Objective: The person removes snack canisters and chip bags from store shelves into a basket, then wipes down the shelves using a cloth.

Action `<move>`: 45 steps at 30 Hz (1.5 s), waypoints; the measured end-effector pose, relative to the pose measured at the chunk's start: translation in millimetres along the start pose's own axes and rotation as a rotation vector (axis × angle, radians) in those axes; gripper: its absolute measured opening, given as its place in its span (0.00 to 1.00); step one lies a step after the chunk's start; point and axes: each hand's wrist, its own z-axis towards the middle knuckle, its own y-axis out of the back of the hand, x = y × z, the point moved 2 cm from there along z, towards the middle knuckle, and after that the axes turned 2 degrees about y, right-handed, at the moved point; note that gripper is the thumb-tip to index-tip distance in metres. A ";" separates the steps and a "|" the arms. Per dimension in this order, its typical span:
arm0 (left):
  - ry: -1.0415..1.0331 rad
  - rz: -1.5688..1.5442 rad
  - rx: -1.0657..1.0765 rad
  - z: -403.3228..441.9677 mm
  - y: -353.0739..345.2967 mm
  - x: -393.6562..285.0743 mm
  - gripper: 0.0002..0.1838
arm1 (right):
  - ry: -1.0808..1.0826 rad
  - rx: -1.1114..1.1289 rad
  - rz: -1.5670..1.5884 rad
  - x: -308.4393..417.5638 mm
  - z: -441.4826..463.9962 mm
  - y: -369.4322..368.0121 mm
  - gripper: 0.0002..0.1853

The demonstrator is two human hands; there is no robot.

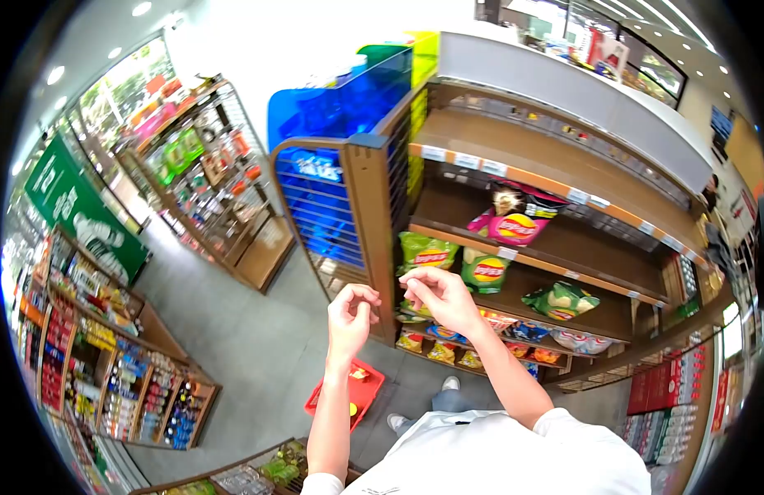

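Both my hands are raised in front of a snack shelf, a small gap between them. My left hand (351, 320) is loosely closed, fingers curled toward the thumb, and nothing shows in it. My right hand (441, 297) has its fingers bent in toward the thumb, also with nothing visible in them. Behind the right hand, a light green chip bag (425, 250) and a second green chip bag (484, 272) stand on the shelf (514, 285). A dark green chip bag (561, 300) lies farther right. One level up sits a pink chip bag (518, 227).
On the floor below my left forearm is a red shopping basket (364, 404) with a few items inside. Blue plastic bins (340, 111) top the shelf's end. Stocked racks (126, 363) stand left, near a green banner (85, 210). Red boxes (650, 388) are stacked right.
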 end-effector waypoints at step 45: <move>-0.135 -0.168 0.435 64.9 -201.1 9.0 0.35 | 0.360 -0.577 -0.300 -1.5 -50.3 193.5 0.38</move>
